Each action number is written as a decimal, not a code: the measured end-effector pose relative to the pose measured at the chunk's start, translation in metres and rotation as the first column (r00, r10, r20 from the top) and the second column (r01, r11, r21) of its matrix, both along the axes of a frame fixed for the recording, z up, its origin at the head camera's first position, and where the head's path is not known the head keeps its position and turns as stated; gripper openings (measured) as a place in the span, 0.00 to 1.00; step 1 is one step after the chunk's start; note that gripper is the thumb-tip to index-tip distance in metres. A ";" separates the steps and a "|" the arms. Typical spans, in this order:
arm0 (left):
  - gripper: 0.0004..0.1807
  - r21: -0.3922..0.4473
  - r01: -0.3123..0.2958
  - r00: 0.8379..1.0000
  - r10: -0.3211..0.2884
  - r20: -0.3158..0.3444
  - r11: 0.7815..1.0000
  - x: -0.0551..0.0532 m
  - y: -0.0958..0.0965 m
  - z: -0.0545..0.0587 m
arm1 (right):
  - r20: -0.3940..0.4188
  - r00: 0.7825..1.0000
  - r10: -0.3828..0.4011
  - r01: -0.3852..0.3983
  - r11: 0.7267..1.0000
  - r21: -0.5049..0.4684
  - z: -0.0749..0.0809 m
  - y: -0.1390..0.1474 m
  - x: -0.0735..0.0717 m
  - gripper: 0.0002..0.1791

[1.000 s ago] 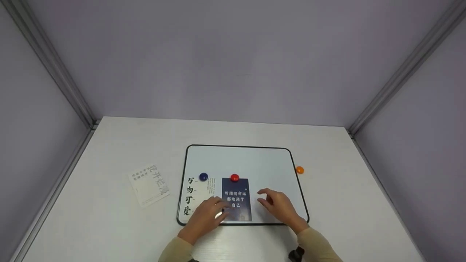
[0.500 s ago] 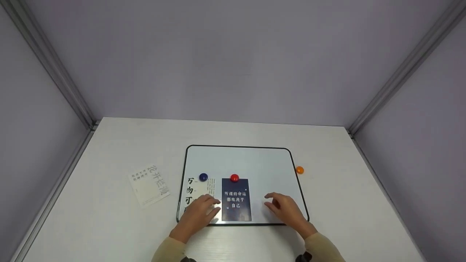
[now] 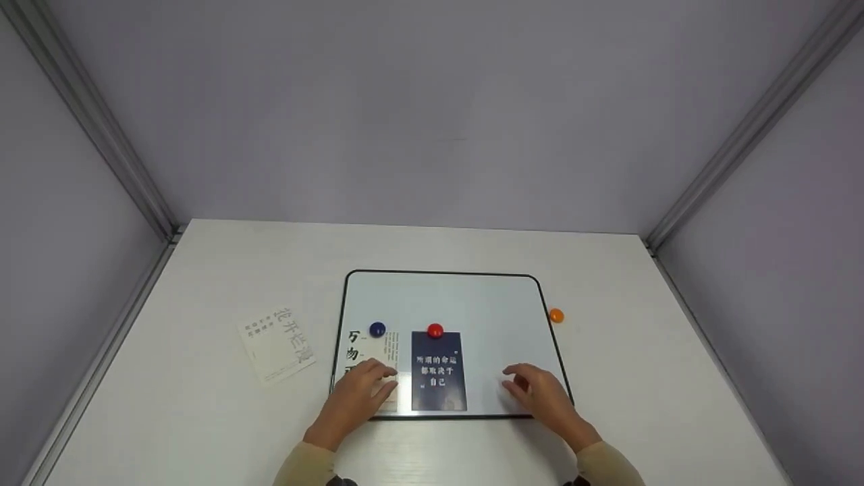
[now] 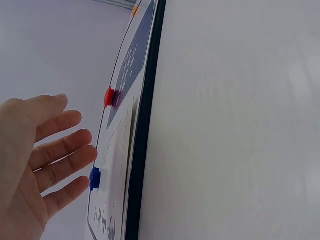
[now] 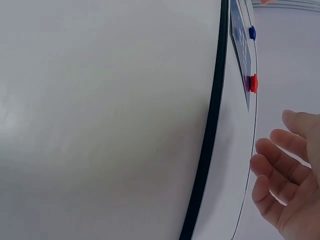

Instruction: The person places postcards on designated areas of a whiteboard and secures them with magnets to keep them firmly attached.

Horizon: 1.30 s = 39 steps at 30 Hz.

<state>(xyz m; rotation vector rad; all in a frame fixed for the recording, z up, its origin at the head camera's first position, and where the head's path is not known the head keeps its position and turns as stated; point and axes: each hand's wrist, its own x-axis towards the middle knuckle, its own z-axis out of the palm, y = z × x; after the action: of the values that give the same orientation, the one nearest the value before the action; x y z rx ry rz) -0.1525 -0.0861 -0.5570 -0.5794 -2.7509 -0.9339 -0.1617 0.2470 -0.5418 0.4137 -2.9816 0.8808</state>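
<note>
A whiteboard [image 3: 442, 297] with a black rim lies on the table. On its left part is a pale card [image 3: 371, 347] with black characters, a blue round magnet [image 3: 377, 329] at its top. Beside it lies a dark blue card [image 3: 439, 391] with white characters, topped by a red magnet [image 3: 435, 331]. My left hand [image 3: 358, 397] hovers over the pale card and hides its lower part; the fingers are relaxed and hold nothing. Over the board's lower right, my right hand [image 3: 543, 398] is likewise loosely bent, with nothing in it in the right wrist view.
Left of the board, a white card [image 3: 278, 345] with grey characters lies tilted on the white table [image 3: 270, 263]. An orange magnet [image 3: 556, 315] sits against the board's right edge. Grey walls [image 3: 432, 121] enclose the table at the back and sides.
My left hand has moved left, off the dark blue card and over the pale one. The right hand has shifted right and slightly down. Cards and magnets stay in place.
</note>
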 end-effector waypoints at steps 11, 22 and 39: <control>0.08 0.023 -0.063 0.997 0.064 -0.032 0.998 -0.003 -0.016 -0.002 | -0.011 0.998 -0.059 0.059 0.998 0.021 -0.003 0.014 0.006 0.08; 0.08 0.000 -0.150 0.986 0.150 -0.067 0.989 -0.005 -0.030 -0.003 | -0.089 0.992 -0.092 0.097 0.994 0.057 -0.010 0.026 0.012 0.09; 0.09 -0.001 -0.243 0.969 0.243 0.040 0.970 -0.006 -0.053 -0.005 | -0.118 0.993 -0.015 0.041 0.974 0.221 -0.018 0.043 0.022 0.19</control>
<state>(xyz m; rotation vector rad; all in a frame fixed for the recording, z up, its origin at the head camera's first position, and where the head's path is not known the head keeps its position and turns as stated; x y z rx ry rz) -0.1582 -0.1391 -0.5617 -0.2165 -2.7720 -0.9000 -0.1400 0.2898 -0.5602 0.4091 -2.9789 0.5012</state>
